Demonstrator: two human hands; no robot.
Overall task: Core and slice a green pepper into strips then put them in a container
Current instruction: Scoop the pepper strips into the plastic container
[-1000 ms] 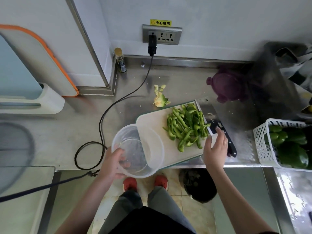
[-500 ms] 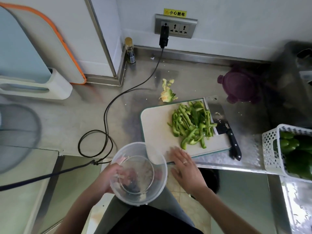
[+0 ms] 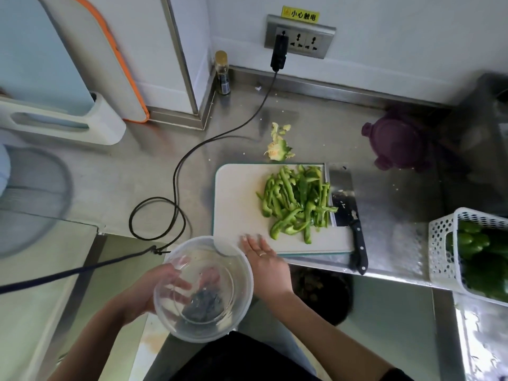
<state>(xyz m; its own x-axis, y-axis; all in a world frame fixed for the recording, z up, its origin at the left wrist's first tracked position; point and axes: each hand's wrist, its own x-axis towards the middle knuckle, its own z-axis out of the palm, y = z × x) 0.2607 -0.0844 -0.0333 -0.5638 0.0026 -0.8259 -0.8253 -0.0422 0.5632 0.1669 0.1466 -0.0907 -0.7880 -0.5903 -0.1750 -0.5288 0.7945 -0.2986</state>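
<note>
left hand [image 3: 154,290] gripping container [image 3: 203,288] low-centre | right hand [image 3: 265,259] flat on board [image 3: 239,204] | risk — strips [image 3: 295,202] overshoot rim, hit floor

The left hand [image 3: 154,287] sits behind the tub [image 3: 203,288] — its fingers show only as a blur through the clear wall, so the grip is hard to read. The basket [image 3: 442,251] of peppers [image 3: 483,259] runs off the right edge. The knife [image 3: 347,213] blade slips partly under the board [image 3: 236,204]. The purple lid [image 3: 395,141] is smeared — no detail. The bottle [image 3: 222,72] label is too small to read.
</note>
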